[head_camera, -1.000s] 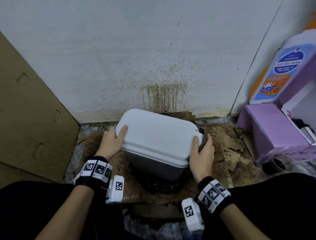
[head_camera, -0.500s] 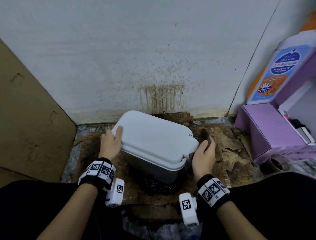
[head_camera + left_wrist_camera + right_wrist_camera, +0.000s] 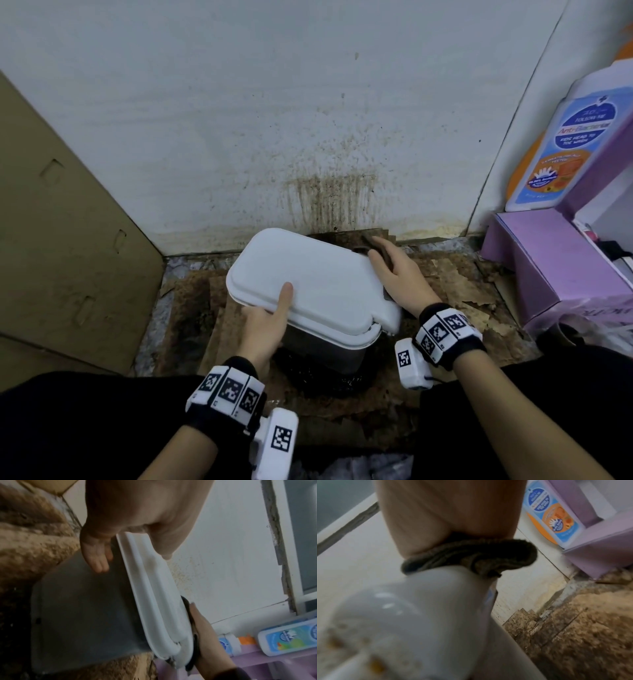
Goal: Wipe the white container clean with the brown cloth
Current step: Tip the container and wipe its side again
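Observation:
The white container [image 3: 318, 284], a white lid over a grey body, sits tilted on the soiled floor below the stained wall. My left hand [image 3: 270, 318] grips its near-left edge, thumb on the lid and fingers [image 3: 97, 559] on the grey side under the rim. My right hand [image 3: 394, 274] holds the brown cloth [image 3: 380, 251] against the lid's far-right edge. In the right wrist view the cloth [image 3: 471, 557] is bunched between the hand and the lid [image 3: 412, 601], which has brown spots on it. The left wrist view shows the lid [image 3: 154, 588] edge-on with the cloth [image 3: 186, 603] under the right hand.
A cardboard panel [image 3: 61, 240] leans at the left. A purple box [image 3: 555, 270] and a wash bottle [image 3: 575, 147] stand at the right. Stained, torn cardboard [image 3: 462, 287] covers the floor, and a dark roll [image 3: 568, 334] lies beside the box.
The right hand slid with the cloth from the lid's near-right edge up to its far-right corner. The left hand shifted from the far-left side to the near-left edge, and the container turned.

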`<action>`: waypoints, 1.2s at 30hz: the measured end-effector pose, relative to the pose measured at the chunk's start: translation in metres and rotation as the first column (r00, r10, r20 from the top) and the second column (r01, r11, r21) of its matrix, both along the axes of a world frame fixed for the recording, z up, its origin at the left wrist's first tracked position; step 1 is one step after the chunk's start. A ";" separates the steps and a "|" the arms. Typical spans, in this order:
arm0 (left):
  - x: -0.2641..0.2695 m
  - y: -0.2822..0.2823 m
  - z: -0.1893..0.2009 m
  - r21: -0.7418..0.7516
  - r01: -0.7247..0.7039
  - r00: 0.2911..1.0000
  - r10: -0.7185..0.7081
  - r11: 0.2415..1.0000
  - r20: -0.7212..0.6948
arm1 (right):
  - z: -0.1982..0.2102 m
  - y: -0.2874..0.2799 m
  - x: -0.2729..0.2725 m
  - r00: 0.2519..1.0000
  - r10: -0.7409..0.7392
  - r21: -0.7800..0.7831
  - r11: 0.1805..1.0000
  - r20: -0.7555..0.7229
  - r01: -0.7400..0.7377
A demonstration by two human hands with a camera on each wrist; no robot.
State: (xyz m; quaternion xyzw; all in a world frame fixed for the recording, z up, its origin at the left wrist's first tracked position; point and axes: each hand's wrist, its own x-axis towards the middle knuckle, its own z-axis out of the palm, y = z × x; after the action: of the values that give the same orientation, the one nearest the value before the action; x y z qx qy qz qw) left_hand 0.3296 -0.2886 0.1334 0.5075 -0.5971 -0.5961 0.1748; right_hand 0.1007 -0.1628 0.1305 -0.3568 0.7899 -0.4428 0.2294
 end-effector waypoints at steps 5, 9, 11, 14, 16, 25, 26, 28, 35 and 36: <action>-0.011 0.017 -0.002 0.171 0.058 0.998 -0.051 0.984 -0.046 | 0.010 -0.002 -0.004 0.990 0.132 0.125 0.983 0.059 -0.138; -0.014 0.017 -0.007 0.220 0.021 0.993 0.004 0.975 -0.115 | 0.013 -0.002 -0.005 0.986 0.157 0.171 0.972 0.053 -0.164; -0.013 0.017 -0.009 0.224 0.018 0.990 0.014 0.975 -0.142 | 0.014 -0.001 -0.004 0.986 0.159 0.168 0.972 0.045 -0.164; -0.009 0.013 -0.011 0.226 0.041 0.987 -0.003 0.973 -0.163 | 0.018 0.000 0.000 0.986 0.164 0.172 0.971 0.029 -0.166; -0.005 0.005 -0.011 0.199 0.063 0.982 -0.025 0.978 -0.187 | 0.019 0.001 0.007 0.987 0.161 0.163 0.973 0.018 -0.162; 0.005 -0.028 0.009 0.129 0.202 0.979 -0.195 0.971 -0.063 | 0.008 0.022 0.062 0.983 -0.139 0.097 0.987 0.123 0.127; 0.005 -0.033 0.010 0.120 0.243 0.970 -0.240 0.963 -0.044 | 0.007 0.024 0.071 0.976 -0.169 0.099 0.983 0.136 0.156; 0.004 -0.044 0.011 0.091 0.309 0.951 -0.311 0.947 0.002 | 0.006 0.027 0.090 0.959 -0.235 0.095 0.970 0.155 0.223; 0.003 -0.057 0.006 0.046 0.350 0.933 -0.352 0.936 0.072 | -0.008 0.020 0.120 0.905 -0.372 0.019 0.926 0.207 0.377; 0.003 -0.057 0.005 0.050 0.345 0.936 -0.347 0.937 0.055 | -0.008 0.019 0.118 0.903 -0.369 0.020 0.927 0.219 0.374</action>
State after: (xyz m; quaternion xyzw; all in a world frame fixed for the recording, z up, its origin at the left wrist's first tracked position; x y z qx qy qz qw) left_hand 0.3325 -0.3454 0.1382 0.4164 -0.6702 -0.6131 0.0382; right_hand 0.2190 -0.1437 0.1226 -0.1514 0.8083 -0.5238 0.2221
